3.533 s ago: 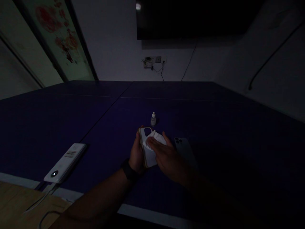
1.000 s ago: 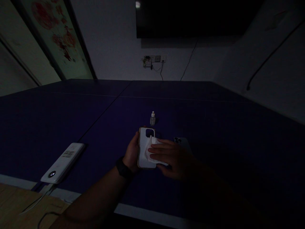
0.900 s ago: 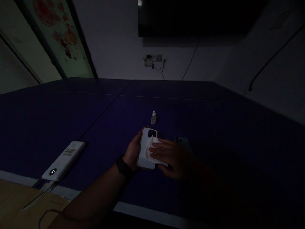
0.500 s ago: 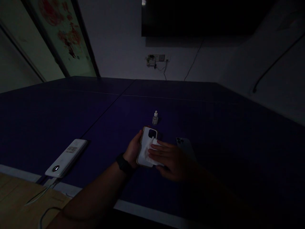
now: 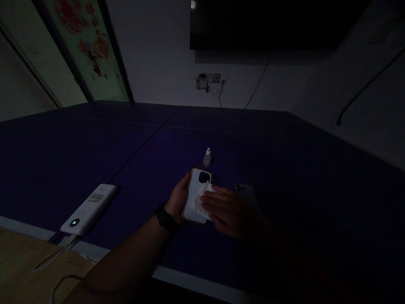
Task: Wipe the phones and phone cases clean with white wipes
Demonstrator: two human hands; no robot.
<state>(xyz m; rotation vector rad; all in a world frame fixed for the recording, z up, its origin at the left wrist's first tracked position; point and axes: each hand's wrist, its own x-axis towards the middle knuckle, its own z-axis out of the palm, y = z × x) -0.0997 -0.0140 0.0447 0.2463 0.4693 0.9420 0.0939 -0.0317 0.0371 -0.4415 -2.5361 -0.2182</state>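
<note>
My left hand (image 5: 177, 198) grips a pale phone case (image 5: 192, 202) by its left edge, with the dark camera cutout toward the top. My right hand (image 5: 229, 211) presses a crumpled white tissue (image 5: 202, 197) against the back of the case, its fingers closed over the tissue. Beyond the case stands a small dropper bottle (image 5: 207, 158) with a white top. A phone (image 5: 247, 194) with several camera lenses lies face down on the right, partly hidden behind my right hand.
A white power bank (image 5: 90, 209) with a lit display and cables plugged in lies at the left on the dark blue table (image 5: 152, 156). A wooden surface (image 5: 19, 257) shows at the lower left. A wall socket (image 5: 215, 78) and a screen (image 5: 262, 25) are at the back.
My right hand and the tissue have shifted slightly right across the case. The left hand keeps its hold; the whole view has moved a little.
</note>
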